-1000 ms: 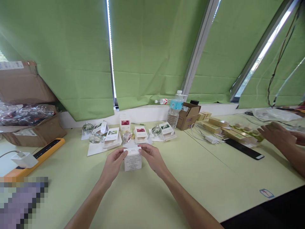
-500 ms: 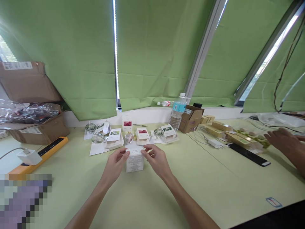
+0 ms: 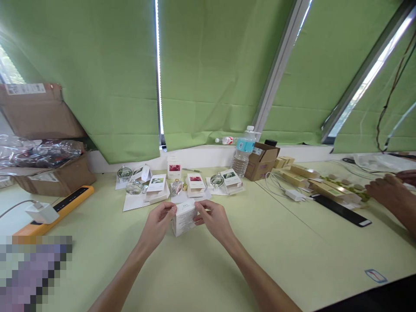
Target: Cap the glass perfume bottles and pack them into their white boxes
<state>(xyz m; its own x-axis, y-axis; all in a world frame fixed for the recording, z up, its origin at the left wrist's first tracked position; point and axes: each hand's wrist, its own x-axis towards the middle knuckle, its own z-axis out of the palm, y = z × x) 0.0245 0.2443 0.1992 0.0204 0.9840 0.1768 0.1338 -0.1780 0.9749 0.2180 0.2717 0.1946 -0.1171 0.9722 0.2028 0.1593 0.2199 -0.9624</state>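
Note:
A small white printed box (image 3: 184, 220) stands upright on the table, turned at an angle so that two sides and its top show. My left hand (image 3: 160, 221) grips its upper left edge between thumb and fingers. On the upper right edge, my right hand (image 3: 212, 217) holds it the same way. Just behind are a white box with a red picture (image 3: 195, 184), a small glass bottle (image 3: 177, 187) and a white box with a green picture (image 3: 157, 187). Another round glass bottle (image 3: 134, 187) lies to the left on white card.
A water bottle (image 3: 242, 154) and an open brown carton (image 3: 261, 161) stand at the back. On the left are a yellow power strip (image 3: 69, 203) and a large cardboard box (image 3: 58, 177). Another person's hand (image 3: 386, 190) works near yellow boxes (image 3: 331, 190) at right.
The white box has been twisted between my hands, so a second side now shows. My right fingers have slid further round its right side. The other person's hands have shifted slightly.

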